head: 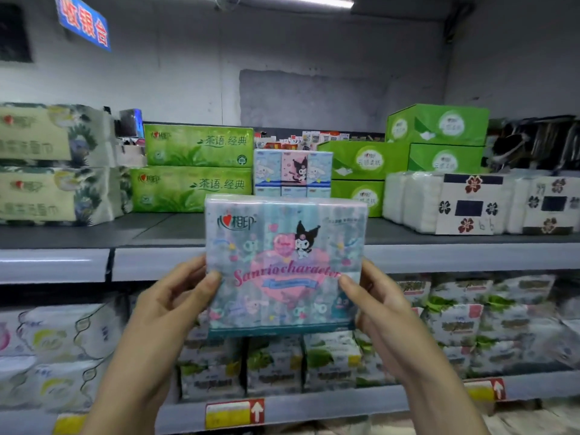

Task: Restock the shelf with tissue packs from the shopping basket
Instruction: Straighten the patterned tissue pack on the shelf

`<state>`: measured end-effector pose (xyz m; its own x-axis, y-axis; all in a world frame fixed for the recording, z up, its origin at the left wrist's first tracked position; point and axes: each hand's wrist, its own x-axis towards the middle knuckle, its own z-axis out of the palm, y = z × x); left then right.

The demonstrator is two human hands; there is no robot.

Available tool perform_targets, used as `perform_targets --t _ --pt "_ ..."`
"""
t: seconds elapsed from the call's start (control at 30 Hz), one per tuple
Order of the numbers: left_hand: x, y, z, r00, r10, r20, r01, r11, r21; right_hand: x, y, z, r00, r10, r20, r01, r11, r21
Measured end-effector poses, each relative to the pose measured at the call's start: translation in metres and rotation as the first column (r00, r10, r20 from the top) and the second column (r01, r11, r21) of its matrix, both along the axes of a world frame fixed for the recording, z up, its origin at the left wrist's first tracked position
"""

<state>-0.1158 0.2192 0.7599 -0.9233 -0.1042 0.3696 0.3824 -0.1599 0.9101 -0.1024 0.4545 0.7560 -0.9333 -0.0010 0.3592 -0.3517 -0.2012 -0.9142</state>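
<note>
I hold a pastel cartoon-print tissue pack (284, 265) upright in front of the top shelf (169, 229). My left hand (175, 296) grips its left edge, thumb on the front. My right hand (376, 306) grips its right edge in the same way. Behind it, a matching cartoon tissue pack (293, 169) stands on the shelf between green packs. The shopping basket is out of view.
Green tissue packs (194, 167) are stacked left of the gap, green boxes (408, 152) right of it. White flower-print packs (470, 204) fill the far right, pale leafy packs (53, 164) the far left. The lower shelf (314, 406) is packed with more tissue.
</note>
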Motion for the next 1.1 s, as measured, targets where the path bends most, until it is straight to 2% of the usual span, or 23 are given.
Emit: perform_targets --t 0.07,0.33,0.63,0.8,0.93,1.1 --pt "-0.004 0.008 0.005 0.999 0.008 -0.045 -0.009 1.0 -0.013 -0.008 0.011 0.007 0.999 0.004 -0.033 -0.003 1.0 0.031" --pt "-0.021 0.043 0.037 0.99 0.019 -0.142 -0.028 0.998 -0.058 -0.032 0.039 0.036 0.992 0.005 -0.124 -0.01 0.999 -0.039" --pt "-0.049 0.043 0.088 0.962 0.038 -0.27 -0.074 0.99 -0.124 -0.072 0.039 0.071 0.971 -0.011 -0.24 0.006 1.0 -0.021" --pt "-0.082 0.046 0.102 0.969 0.021 -0.246 -0.078 0.971 -0.225 -0.105 0.041 0.087 0.968 -0.077 -0.239 0.094 0.994 0.062" --pt "-0.115 0.05 0.114 0.984 -0.032 -0.176 -0.009 0.974 -0.226 -0.135 0.049 0.099 0.964 -0.139 -0.226 0.175 0.973 0.15" --pt "-0.157 0.053 0.122 0.995 -0.067 -0.078 0.047 0.972 -0.23 -0.175 0.051 0.118 0.98 -0.137 -0.146 0.166 0.964 0.207"
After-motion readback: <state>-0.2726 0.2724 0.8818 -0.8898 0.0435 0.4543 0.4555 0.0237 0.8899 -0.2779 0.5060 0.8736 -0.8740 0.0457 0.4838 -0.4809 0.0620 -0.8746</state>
